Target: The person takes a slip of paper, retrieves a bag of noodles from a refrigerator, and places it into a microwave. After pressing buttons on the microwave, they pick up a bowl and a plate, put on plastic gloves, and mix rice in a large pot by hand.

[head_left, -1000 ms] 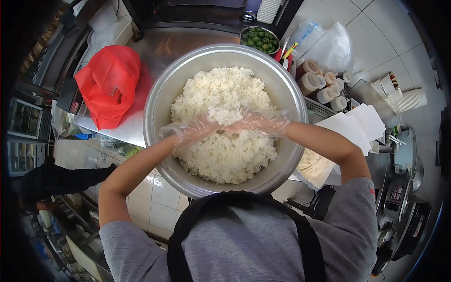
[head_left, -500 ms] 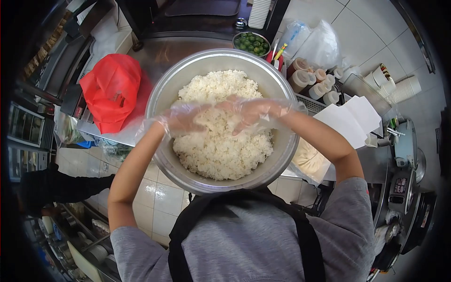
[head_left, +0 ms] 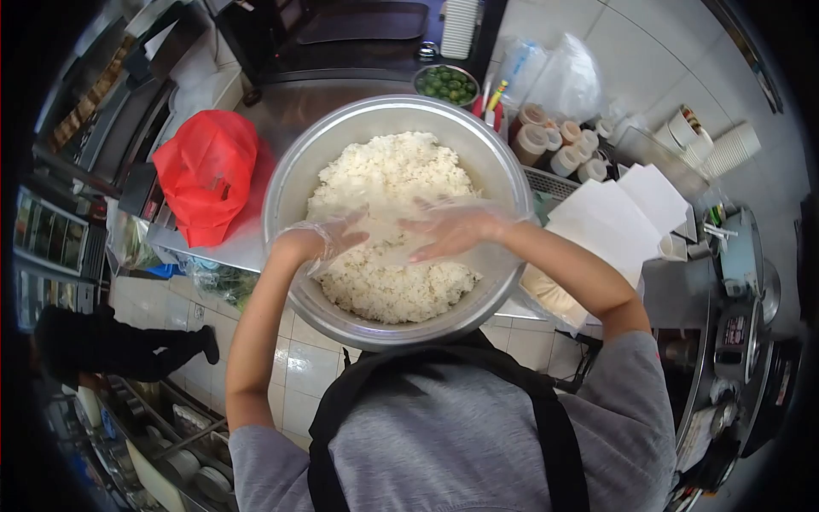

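Note:
A large round metal pot (head_left: 299,166) holds a big mound of cooked white rice (head_left: 388,171). My left hand (head_left: 328,241), in a clear plastic glove, is over the left side of the mound with its fingers spread toward the middle. From the right, my right hand (head_left: 456,227) reaches across the rice in a similar clear glove, its fingers stretched out and apart. Both hands overlap the rice in this view, and neither has closed round any of it.
A red bag (head_left: 205,175) sits left of the pot on the metal counter (head_left: 299,94). Behind are a bowl of green limes (head_left: 446,85) and several sauce bottles (head_left: 554,145). White paper sheets (head_left: 610,218) lie at right. A person in dark clothes (head_left: 119,341) is at far left.
Both hands have moved a little toward me over the rice and slightly farther apart. The view has shifted slightly. At far left, the person's leg and foot show more fully.

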Motion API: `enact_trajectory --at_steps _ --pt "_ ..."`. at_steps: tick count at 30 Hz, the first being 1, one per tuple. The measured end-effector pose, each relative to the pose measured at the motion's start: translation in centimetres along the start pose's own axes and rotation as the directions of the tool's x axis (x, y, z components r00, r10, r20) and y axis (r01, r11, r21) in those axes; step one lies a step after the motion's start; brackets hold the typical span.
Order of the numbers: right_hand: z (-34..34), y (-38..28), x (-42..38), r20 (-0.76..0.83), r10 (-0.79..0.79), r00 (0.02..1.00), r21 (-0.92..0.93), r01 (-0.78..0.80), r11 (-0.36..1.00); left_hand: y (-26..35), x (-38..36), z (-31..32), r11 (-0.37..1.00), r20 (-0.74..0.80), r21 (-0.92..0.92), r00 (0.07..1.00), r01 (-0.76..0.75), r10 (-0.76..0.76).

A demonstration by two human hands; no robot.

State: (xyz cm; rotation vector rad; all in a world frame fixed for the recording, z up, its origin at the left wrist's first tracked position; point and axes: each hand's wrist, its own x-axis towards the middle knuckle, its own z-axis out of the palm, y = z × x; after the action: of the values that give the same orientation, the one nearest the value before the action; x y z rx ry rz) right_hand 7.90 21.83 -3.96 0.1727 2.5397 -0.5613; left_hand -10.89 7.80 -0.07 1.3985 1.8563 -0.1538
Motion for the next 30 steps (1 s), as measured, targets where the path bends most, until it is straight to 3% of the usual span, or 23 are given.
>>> enact_trajectory --at_steps 2,3,4,6,9,13,15,16,17,19,21,22,23,25,27,28,30 --pt "3.5 0.2 3.2 0.005 -0.146 0.989 0.215 0.141 0.966 -0.5 2.8 2.0 0.992 -0.014 0.055 0.994 -0.109 0.110" --pt "5.5 0.1 5.6 -0.051 -0.209 0.977 0.236 0.215 0.948 -0.4 4.3 2.6 0.984 -0.004 0.094 0.988 -0.152 0.153" --pt "7.1 0.1 8.2 0.080 -0.207 0.975 0.248 0.181 0.952 -0.6 5.1 3.2 0.978 0.006 0.121 0.986 -0.169 0.169" --pt "8.6 -0.3 10.8 0.126 -0.181 0.975 0.187 0.156 0.970 -0.7 6.8 3.8 0.971 0.028 0.159 0.984 -0.179 0.177" --pt "8.1 -1.2 11.1 0.041 -0.176 0.984 0.039 0.174 0.984 -0.9 7.2 3.9 0.981 0.038 0.155 0.993 -0.112 0.108" --pt "3.1 -3.3 1.2 0.030 -0.057 0.998 0.061 0.055 0.997 -2.2 5.3 6.6 0.980 -0.039 0.178 0.994 -0.095 0.103" --pt "1.9 -4.8 -6.0 0.093 0.034 0.995 0.135 -0.046 0.990 -8.6 5.9 9.7 0.896 -0.121 0.334 0.929 -0.293 0.349" --pt "4.0 -4.1 -7.1 -0.134 -0.080 0.988 0.133 0.098 0.986 -10.2 6.0 10.4 0.827 -0.147 0.420 0.871 -0.373 0.468" --pt "5.8 -3.1 -8.2 -0.356 -0.185 0.916 0.084 0.228 0.970 -8.1 4.5 9.6 0.891 -0.139 0.359 0.928 -0.278 0.345" --pt "7.4 -2.4 -15.3 -0.592 -0.251 0.766 0.244 0.468 0.850 -0.7 -1.1 6.8 0.968 -0.113 0.240 0.989 -0.070 0.100" --pt "9.6 -1.9 -21.7 -0.758 -0.066 0.649 0.407 0.550 0.730 0.3 -4.7 6.0 0.947 -0.312 0.215 0.902 -0.240 0.300" --pt "11.4 -1.6 -24.3 -0.770 0.099 0.630 0.499 0.498 0.709 1.2 -6.4 5.5 0.934 -0.420 0.258 0.842 -0.247 0.339" --pt "13.3 -1.0 -26.4 -0.761 0.258 0.596 0.583 0.453 0.674 2.3 -7.6 5.0 0.921 -0.524 0.298 0.764 -0.251 0.377" --pt "17.6 -0.2 -29.4 -0.671 0.666 0.326 0.742 0.317 0.591 6.1 -9.5 4.4 0.946 -0.731 0.182 0.607 -0.268 0.312" --pt "21.9 3.0 -31.7 -0.571 0.815 0.103 0.802 0.281 0.527 8.5 -10.1 6.1 0.941 -0.848 0.059 0.481 -0.332 0.223" --pt "23.1 4.6 -32.9 -0.467 0.884 0.022 0.814 0.401 0.421 9.3 -10.1 7.1 0.926 -0.880 0.017 0.434 -0.376 0.193" --pt "25.1 8.6 -35.4 -0.246 0.964 -0.098 0.879 0.396 0.265 11.4 -9.7 9.1 0.875 -0.923 0.023 0.326 -0.484 0.205"
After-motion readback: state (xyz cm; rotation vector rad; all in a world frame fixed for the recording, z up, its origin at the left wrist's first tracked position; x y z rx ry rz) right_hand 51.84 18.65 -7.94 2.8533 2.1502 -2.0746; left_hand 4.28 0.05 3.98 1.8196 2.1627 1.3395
